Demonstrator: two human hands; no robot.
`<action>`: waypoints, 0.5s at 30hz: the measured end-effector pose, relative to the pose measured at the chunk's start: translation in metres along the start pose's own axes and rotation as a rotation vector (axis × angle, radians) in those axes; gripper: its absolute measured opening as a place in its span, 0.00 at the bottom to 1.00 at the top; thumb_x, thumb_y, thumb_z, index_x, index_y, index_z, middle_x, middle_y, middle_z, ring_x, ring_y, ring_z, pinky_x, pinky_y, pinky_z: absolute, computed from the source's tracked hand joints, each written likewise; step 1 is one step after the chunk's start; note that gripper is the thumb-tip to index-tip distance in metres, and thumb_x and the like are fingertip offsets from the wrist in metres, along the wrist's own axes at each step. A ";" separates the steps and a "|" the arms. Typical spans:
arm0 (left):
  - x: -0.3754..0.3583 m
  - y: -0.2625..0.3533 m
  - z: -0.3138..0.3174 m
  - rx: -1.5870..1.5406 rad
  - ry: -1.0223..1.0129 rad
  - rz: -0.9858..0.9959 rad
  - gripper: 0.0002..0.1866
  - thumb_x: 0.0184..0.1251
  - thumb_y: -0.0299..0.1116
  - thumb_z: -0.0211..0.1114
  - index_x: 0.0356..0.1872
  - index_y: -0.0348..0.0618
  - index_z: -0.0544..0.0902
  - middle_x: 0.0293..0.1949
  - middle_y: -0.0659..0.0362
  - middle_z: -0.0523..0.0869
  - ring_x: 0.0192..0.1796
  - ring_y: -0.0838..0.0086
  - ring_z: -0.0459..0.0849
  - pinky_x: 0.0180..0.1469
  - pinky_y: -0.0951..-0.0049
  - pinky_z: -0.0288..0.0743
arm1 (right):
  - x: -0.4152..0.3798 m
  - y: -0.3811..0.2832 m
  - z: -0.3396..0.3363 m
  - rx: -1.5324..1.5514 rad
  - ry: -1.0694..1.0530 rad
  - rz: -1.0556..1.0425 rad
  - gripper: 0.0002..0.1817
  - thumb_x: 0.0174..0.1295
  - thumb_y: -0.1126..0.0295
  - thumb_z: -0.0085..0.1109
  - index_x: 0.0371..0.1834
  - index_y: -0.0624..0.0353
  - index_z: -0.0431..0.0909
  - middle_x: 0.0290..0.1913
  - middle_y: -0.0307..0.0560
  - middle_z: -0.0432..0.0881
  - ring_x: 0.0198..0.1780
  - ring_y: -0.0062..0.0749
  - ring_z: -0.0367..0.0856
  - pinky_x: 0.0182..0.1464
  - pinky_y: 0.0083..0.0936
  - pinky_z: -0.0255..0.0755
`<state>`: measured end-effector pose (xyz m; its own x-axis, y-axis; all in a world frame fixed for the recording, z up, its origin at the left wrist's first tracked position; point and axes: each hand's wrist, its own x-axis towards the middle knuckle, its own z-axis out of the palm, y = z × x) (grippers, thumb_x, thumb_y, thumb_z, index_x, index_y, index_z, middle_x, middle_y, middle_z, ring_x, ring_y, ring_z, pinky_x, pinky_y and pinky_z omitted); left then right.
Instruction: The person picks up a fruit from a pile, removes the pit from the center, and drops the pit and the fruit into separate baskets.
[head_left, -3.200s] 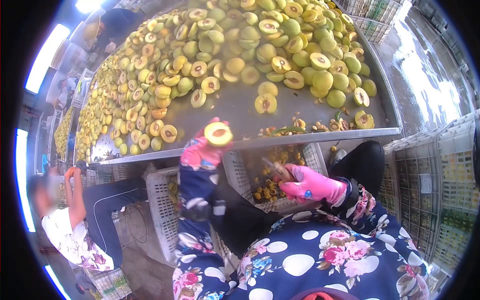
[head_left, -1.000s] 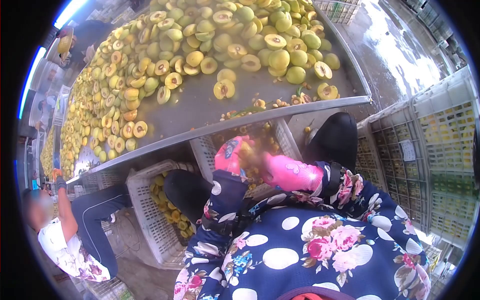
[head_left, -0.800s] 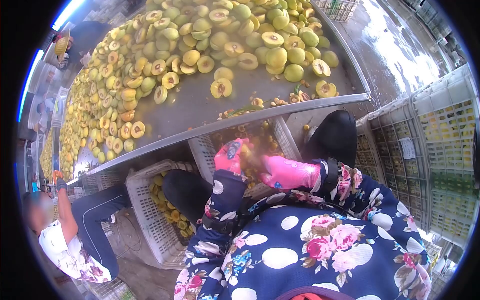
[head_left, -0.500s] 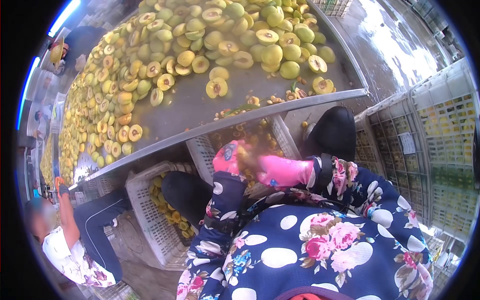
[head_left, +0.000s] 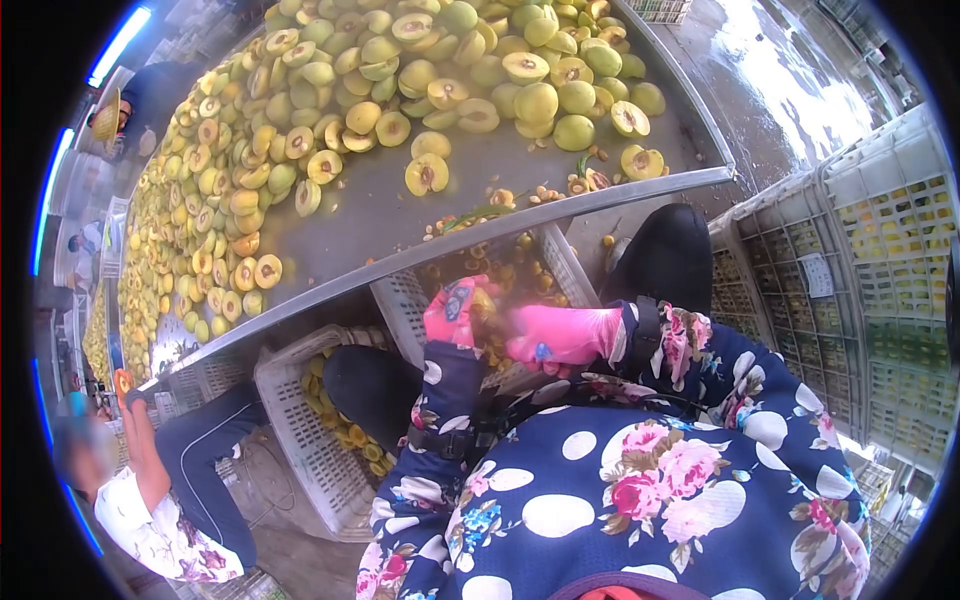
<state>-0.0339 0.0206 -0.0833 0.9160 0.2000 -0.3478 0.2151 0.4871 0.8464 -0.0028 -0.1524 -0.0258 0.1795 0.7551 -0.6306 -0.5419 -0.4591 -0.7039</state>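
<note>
My left hand (head_left: 453,312), in a pink glove, is closed around a yellowish piece of stone fruit (head_left: 484,303), which is blurred. Close to its right, my right hand (head_left: 562,335) wears a matching glove, with its fingers curled toward that fruit. Whatever the right fingers hold is hidden and smeared. Both hands are over a white plastic crate (head_left: 402,312) with fruit pieces in it, just below the table's near edge. On the metal table (head_left: 345,235) lies a large heap of yellow-green stone fruit (head_left: 380,60), many cut in half with brown centres showing.
Beside my left knee stands another white crate (head_left: 300,440) of fruit pieces. Stacked crates (head_left: 850,270) full of fruit rise at the right. A raised metal rim (head_left: 480,232) edges the table. At the left sits another person (head_left: 160,510) with an orange item at their hands.
My right hand has shifted slightly left, closer to my left hand. The view has moved a little, and the person at the left has lowered their hands slightly.
</note>
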 end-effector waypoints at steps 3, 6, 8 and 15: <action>-0.016 0.008 0.020 -0.094 0.019 0.076 0.16 0.66 0.40 0.57 0.44 0.37 0.77 0.39 0.52 0.83 0.37 0.70 0.82 0.37 0.72 0.78 | 0.000 0.005 0.005 0.326 -0.189 -0.118 0.12 0.63 0.61 0.50 0.25 0.55 0.68 0.17 0.30 0.64 0.15 0.12 0.61 0.15 0.14 0.56; -0.014 0.011 0.024 -0.140 0.066 0.020 0.19 0.67 0.46 0.53 0.49 0.41 0.74 0.42 0.54 0.80 0.37 0.69 0.80 0.35 0.71 0.78 | -0.005 0.006 0.012 0.526 -0.283 -0.192 0.13 0.63 0.60 0.51 0.25 0.55 0.67 0.16 0.29 0.62 0.14 0.10 0.59 0.14 0.12 0.55; -0.014 0.010 0.024 -0.191 0.102 0.021 0.16 0.67 0.42 0.53 0.47 0.41 0.76 0.42 0.53 0.81 0.36 0.68 0.81 0.34 0.71 0.78 | -0.007 0.008 0.012 0.525 -0.294 -0.232 0.13 0.63 0.60 0.52 0.28 0.57 0.69 0.15 0.29 0.63 0.13 0.09 0.59 0.13 0.10 0.56; -0.022 0.099 -0.123 -0.320 0.236 0.230 0.16 0.64 0.44 0.57 0.42 0.41 0.78 0.37 0.56 0.81 0.35 0.68 0.81 0.33 0.71 0.78 | 0.007 0.019 -0.001 -0.291 0.119 -0.111 0.16 0.61 0.61 0.51 0.37 0.66 0.71 0.21 0.43 0.75 0.22 0.32 0.76 0.25 0.30 0.70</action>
<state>-0.0741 0.1687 -0.0412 0.8172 0.5042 -0.2792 -0.1347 0.6381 0.7581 -0.0106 -0.1563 -0.0436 0.3282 0.7560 -0.5664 -0.2594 -0.5044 -0.8236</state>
